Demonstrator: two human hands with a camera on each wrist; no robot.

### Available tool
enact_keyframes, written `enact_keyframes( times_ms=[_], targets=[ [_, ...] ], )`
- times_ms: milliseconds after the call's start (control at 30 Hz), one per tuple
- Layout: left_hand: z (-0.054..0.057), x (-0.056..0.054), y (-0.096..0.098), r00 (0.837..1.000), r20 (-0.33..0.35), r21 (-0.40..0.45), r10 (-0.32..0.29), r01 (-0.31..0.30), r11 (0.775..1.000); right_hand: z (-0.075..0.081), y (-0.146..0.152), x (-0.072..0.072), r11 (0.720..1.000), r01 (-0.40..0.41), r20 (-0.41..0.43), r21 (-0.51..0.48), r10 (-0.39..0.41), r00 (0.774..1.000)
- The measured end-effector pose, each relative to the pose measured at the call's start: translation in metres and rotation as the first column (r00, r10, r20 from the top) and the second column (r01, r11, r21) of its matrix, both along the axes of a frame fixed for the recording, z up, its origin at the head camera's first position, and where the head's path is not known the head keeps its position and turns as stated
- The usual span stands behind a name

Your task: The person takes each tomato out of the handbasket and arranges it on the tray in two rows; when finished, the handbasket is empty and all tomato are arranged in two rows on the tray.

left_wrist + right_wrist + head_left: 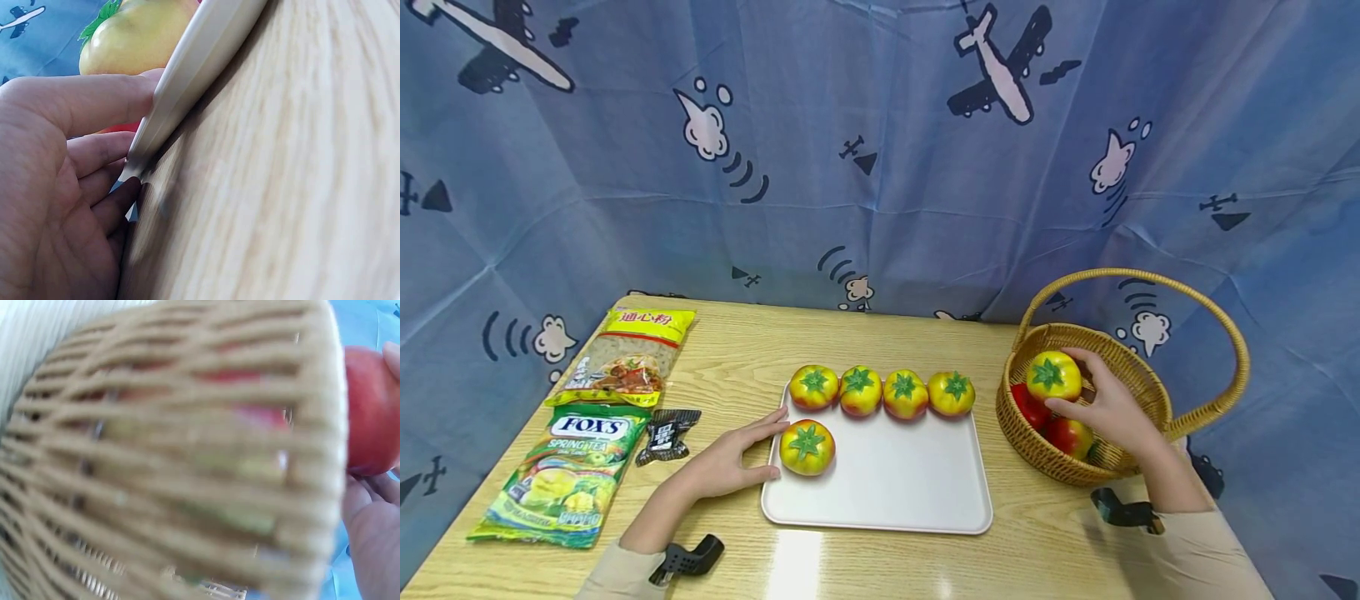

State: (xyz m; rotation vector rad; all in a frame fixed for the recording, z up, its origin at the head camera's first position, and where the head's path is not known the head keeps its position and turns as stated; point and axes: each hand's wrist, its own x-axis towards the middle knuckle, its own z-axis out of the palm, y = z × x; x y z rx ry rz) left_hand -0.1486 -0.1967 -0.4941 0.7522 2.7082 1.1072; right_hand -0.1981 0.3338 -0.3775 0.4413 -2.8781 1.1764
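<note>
In the head view my right hand (pixel 1108 404) holds a yellow-and-red artificial tomato (pixel 1054 376) with a green leafy top, thumb and fingers at its sides. This tomato is over the wicker basket (pixel 1037 457), where red and yellow fruit (pixel 1070 437) lies. The right wrist view shows the held tomato's red underside (pixel 372 412) beyond the basket rim. My left hand (pixel 730 461) touches the left edge of the white tray (pixel 895 492), thumb and fingers spread along the rim. On the tray, one tomato (pixel 807 447) sits near that hand and several others (pixel 906 395) line the back edge.
Left of the tray lie a green Fox's candy bag (pixel 568 475), a yellow-topped pasta bag (pixel 628 358) and a small black packet (pixel 667 435). The basket's tall handle (pixel 1232 350) arches over its right side. A blue curtain (pixel 865 167) hangs behind the table.
</note>
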Motion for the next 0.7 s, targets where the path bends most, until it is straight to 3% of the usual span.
enact_keyframes(
  times_ms=[467, 700],
  targets=[
    [0.0, -0.002, -0.001, 1.0, -0.011, -0.001, -0.007, 0.007, 1.0, 0.001, -0.031, 0.001, 0.996, -0.073, -0.048, -0.056, 0.071, 0.996],
    [0.001, -0.001, 0.0, 1.0, 0.0, 0.002, -0.006, 0.006, 1.0, -0.001, -0.051, 0.003, 0.984, -0.112, -0.051, -0.139, 0.106, 0.993]
  ],
)
